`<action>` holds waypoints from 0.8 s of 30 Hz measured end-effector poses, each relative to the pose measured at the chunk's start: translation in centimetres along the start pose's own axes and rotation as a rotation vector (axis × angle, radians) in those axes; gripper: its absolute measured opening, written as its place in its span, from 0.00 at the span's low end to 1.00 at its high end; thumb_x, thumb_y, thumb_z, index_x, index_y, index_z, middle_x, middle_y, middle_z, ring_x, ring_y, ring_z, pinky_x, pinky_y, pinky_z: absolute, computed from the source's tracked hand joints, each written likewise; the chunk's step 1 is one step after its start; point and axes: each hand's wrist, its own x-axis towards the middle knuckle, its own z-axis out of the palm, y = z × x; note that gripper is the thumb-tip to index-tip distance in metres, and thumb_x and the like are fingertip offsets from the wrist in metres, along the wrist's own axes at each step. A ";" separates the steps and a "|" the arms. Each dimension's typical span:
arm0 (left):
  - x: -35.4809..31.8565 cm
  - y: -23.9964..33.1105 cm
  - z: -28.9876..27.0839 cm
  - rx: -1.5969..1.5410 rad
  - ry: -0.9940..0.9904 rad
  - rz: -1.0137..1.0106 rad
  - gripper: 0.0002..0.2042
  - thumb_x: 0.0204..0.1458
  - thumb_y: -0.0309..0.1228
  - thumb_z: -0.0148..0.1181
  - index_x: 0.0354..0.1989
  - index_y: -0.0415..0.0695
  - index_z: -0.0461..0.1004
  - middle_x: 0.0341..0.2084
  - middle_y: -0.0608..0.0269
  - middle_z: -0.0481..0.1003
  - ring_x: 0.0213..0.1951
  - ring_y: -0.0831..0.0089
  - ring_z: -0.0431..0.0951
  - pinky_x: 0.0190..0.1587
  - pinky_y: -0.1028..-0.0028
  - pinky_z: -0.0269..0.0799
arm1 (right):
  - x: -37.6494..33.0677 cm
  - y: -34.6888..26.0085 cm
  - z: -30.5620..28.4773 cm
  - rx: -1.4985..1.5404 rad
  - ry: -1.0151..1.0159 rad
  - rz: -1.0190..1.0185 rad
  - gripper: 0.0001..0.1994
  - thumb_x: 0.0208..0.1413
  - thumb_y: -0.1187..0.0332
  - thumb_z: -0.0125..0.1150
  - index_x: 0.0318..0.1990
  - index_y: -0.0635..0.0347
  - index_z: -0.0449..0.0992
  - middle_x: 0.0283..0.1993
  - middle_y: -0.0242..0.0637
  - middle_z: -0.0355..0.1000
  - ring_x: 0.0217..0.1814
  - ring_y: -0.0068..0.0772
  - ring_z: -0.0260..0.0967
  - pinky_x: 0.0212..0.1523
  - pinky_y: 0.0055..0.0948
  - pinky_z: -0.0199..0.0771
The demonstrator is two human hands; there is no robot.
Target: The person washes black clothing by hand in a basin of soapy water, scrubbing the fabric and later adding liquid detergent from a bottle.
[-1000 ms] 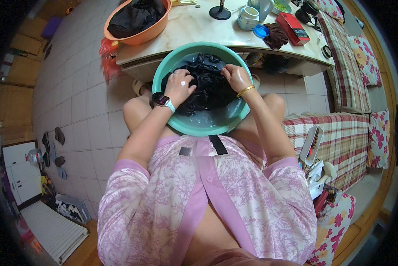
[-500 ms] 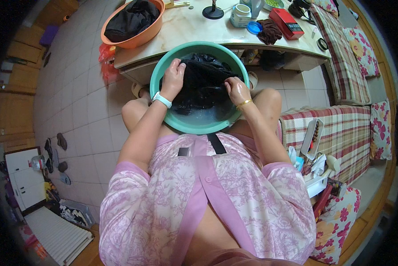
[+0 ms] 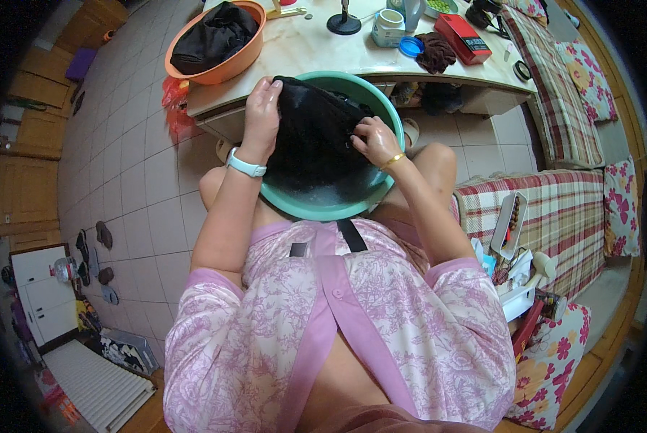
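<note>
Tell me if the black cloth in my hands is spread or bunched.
Spread, at least partly: the black cloth spans from your left hand to your right hand. Whether its lower part is folded, I cannot tell.

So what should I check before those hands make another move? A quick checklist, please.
1. Left fingers gripping the black cloth: ok, at its raised upper-left edge.
2. Right fingers on the cloth: ok, holding its right side.
3. Pale wristband out of the water: ok, outside the basin.
4. Green basin between the legs: ok.
5. Basin's support underneath: cannot tell, hidden.
6. Orange basin apart from the hands: ok, on the table.
</note>
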 end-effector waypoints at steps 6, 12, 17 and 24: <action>-2.5 -1.6 -3.3 0.002 0.106 -0.450 0.13 0.52 0.43 0.49 0.21 0.50 0.63 0.13 0.78 0.56 0.16 0.88 0.55 0.17 0.86 0.47 | 1.0 -1.9 -1.4 0.736 0.157 0.148 0.08 0.53 0.68 0.50 0.30 0.65 0.65 0.23 0.29 0.59 0.26 0.19 0.54 0.27 0.20 0.58; -5.0 -4.6 0.3 -0.163 -0.060 -0.868 0.16 0.49 0.49 0.51 0.29 0.49 0.71 0.18 0.73 0.69 0.21 0.81 0.67 0.23 0.78 0.62 | -0.1 -7.3 1.0 0.464 -0.045 -0.217 0.05 0.47 0.72 0.53 0.31 0.63 0.70 0.39 0.38 0.71 0.39 0.33 0.65 0.43 0.27 0.63; -5.5 -8.6 -1.2 0.044 -0.094 -0.706 0.09 0.46 0.33 0.57 0.19 0.48 0.64 0.16 0.72 0.63 0.19 0.81 0.63 0.21 0.77 0.59 | -2.6 -6.5 2.9 0.596 0.100 0.006 0.05 0.48 0.71 0.53 0.29 0.64 0.71 0.29 0.34 0.70 0.33 0.26 0.66 0.35 0.24 0.66; -6.8 -7.2 0.4 0.085 -0.144 -0.440 0.06 0.44 0.27 0.57 0.27 0.37 0.69 0.22 0.66 0.70 0.26 0.81 0.67 0.32 0.78 0.64 | -1.4 -2.8 2.4 0.443 -0.305 0.473 0.09 0.49 0.69 0.50 0.31 0.66 0.72 0.22 0.38 0.69 0.25 0.29 0.69 0.27 0.24 0.68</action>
